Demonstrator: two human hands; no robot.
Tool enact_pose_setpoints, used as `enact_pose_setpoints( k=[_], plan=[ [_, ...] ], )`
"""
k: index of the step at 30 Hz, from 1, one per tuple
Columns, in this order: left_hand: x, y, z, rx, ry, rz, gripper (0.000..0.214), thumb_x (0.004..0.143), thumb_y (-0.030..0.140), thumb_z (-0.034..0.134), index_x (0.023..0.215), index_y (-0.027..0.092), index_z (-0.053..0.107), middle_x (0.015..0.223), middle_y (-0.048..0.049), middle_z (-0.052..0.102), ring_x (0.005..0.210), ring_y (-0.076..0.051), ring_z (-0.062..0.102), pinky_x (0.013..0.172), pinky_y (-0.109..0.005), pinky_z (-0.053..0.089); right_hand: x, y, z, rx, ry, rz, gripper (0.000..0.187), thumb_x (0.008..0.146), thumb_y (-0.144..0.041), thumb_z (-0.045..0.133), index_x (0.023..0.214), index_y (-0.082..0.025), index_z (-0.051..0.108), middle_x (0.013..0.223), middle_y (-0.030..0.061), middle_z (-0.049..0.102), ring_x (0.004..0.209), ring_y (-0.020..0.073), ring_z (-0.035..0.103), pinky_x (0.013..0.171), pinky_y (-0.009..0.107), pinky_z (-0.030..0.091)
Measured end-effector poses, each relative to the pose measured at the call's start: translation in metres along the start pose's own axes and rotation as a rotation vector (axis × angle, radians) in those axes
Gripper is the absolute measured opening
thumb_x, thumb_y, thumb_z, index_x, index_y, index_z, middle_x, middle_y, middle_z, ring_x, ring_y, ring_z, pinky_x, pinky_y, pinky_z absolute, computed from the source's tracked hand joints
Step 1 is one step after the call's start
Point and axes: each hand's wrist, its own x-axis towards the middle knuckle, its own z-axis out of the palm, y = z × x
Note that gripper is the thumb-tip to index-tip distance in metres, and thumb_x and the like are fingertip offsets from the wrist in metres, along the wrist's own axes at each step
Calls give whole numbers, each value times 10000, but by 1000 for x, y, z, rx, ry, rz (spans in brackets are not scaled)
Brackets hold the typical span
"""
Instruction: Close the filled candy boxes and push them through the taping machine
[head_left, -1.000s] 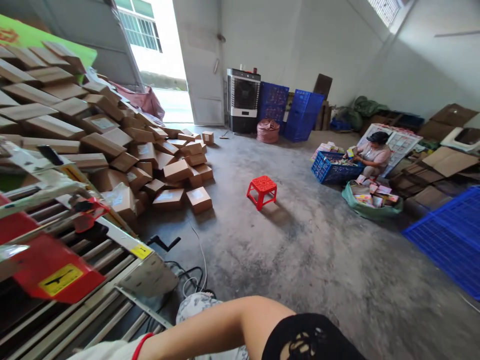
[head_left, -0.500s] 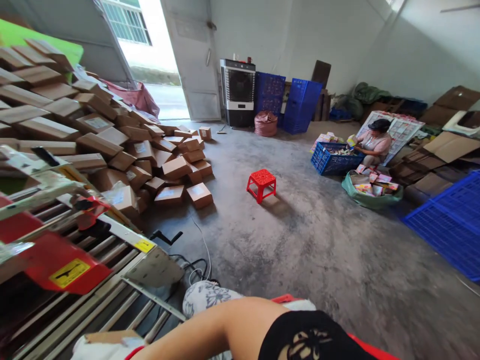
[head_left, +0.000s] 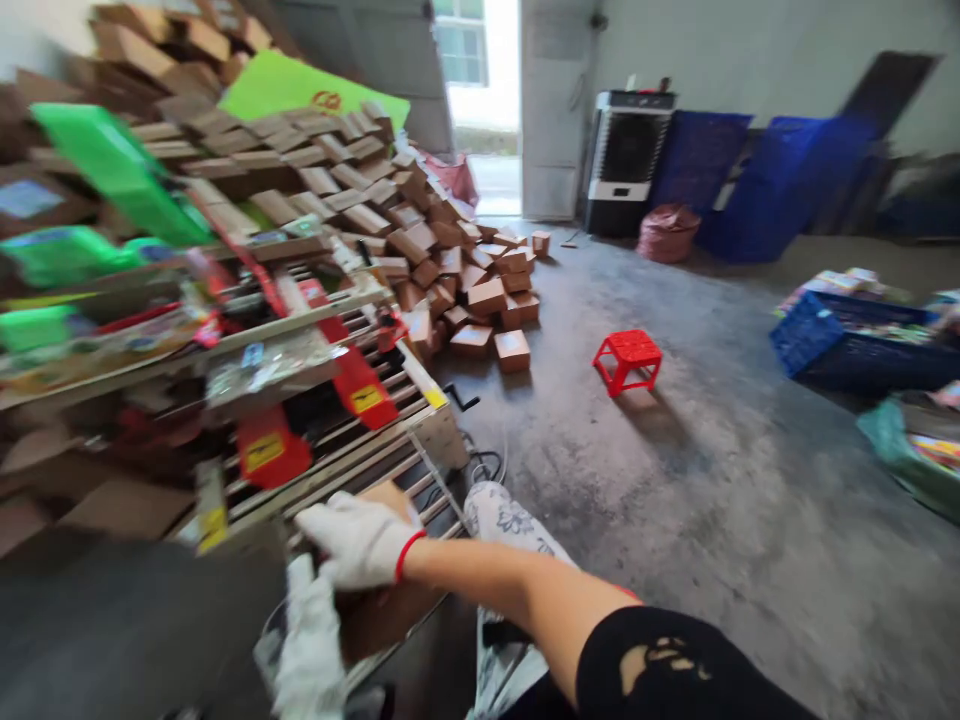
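In the head view, my right hand (head_left: 360, 540), in a white glove with a red cuff, is closed over the top of a brown cardboard box (head_left: 394, 615). The box sits at the near end of a roller conveyor (head_left: 409, 470). My left hand (head_left: 309, 635), also in a white glove, is beside the box's left side, just below the right hand. Its fingers are blurred, and whether they grip the box is unclear. Red guide plates (head_left: 274, 450) with yellow labels stand on the conveyor frame beyond my hands.
Many brown boxes (head_left: 487, 297) lie heaped behind the conveyor, some spread on the floor. A red stool (head_left: 630, 355) stands to the right. Farther off are an air cooler (head_left: 630, 150), a pink sack (head_left: 669, 232) and a blue crate (head_left: 862, 345) of small packages.
My view has swung left and down toward the conveyor. Both gloved hands now show at the cardboard box; before, only my right arm and part of a box were visible at the bottom.
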Motion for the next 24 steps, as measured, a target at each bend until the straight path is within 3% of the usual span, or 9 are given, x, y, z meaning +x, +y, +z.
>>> enact_pose_setpoints(
  k=[2, 5, 9, 12, 14, 17, 19, 22, 24],
  plan=[
    [-9, -5, 5, -12, 43, -129, 588, 945, 575, 443, 1476, 331, 505, 1583, 33, 467, 1503, -225, 381, 1254, -401, 334, -7, -8, 13, 76, -15, 32, 364, 1006, -398, 608, 1291, -171, 599, 1285, 90, 607, 1116, 237, 622, 947, 454, 559],
    [-20, -11, 8, -145, 41, -263, 672, 976, 516, 402, 1542, 153, 419, 1641, -85, 362, 1517, -210, 351, 1259, -328, 293, -9, -20, 50, 228, -65, 46, 399, 996, -400, 624, 1311, -158, 588, 1312, 100, 591, 1136, 256, 613, 960, 472, 551],
    [-27, -18, 9, -294, 32, -245, 670, 1013, 530, 418, 1591, 202, 335, 1662, -41, 324, 1545, -169, 278, 1260, -261, 262, -16, -43, 107, 376, -107, 76, 441, 988, -398, 632, 1367, -184, 562, 1378, 112, 564, 1206, 282, 589, 1016, 508, 528],
    [-33, -19, 10, -333, 68, -249, 673, 1015, 563, 425, 1596, 236, 330, 1659, -25, 336, 1547, -174, 273, 1259, -255, 272, -29, -41, 129, 416, -61, 166, 476, 1041, -261, 427, 1514, -209, 440, 1486, 133, 502, 1357, 278, 502, 1149, 470, 449],
    [-36, -18, 12, -304, 68, -248, 655, 1029, 561, 383, 1604, 255, 310, 1667, -18, 314, 1545, -177, 279, 1265, -270, 269, -30, -18, 128, 476, 18, 233, 554, 1013, -201, 332, 1566, -204, 370, 1516, 122, 484, 1414, 245, 455, 1203, 405, 401],
    [-37, -15, 17, -124, -13, -181, 627, 1042, 542, 326, 1604, 265, 318, 1677, -26, 286, 1555, -208, 257, 1293, -345, 226, -17, 37, 112, 582, 91, 265, 635, 957, -245, 457, 1579, -210, 334, 1511, 100, 497, 1405, 235, 474, 1228, 424, 371],
    [-36, -12, 21, 85, -102, -104, 639, 1017, 558, 379, 1579, 255, 384, 1677, -40, 285, 1575, -280, 182, 1308, -450, 177, -5, 67, 100, 706, 145, 290, 696, 960, -312, 500, 1604, -216, 254, 1537, 107, 466, 1388, 236, 495, 1218, 459, 379],
    [-36, -8, 25, 333, -197, -54, 703, 950, 595, 500, 1559, 250, 430, 1674, -55, 287, 1574, -396, 91, 1286, -602, 152, -7, 77, 86, 864, 248, 371, 675, 1024, -376, 429, 1626, -249, 152, 1607, 114, 364, 1411, 236, 474, 1213, 482, 380],
    [-37, -9, 24, 329, -215, -69, 714, 943, 584, 513, 1573, 269, 402, 1678, -39, 276, 1576, -399, 72, 1281, -615, 164, -28, 65, 78, 729, 186, 367, 629, 1046, -402, 403, 1623, -265, 192, 1632, 98, 327, 1458, 250, 411, 1242, 504, 326]
  ],
)
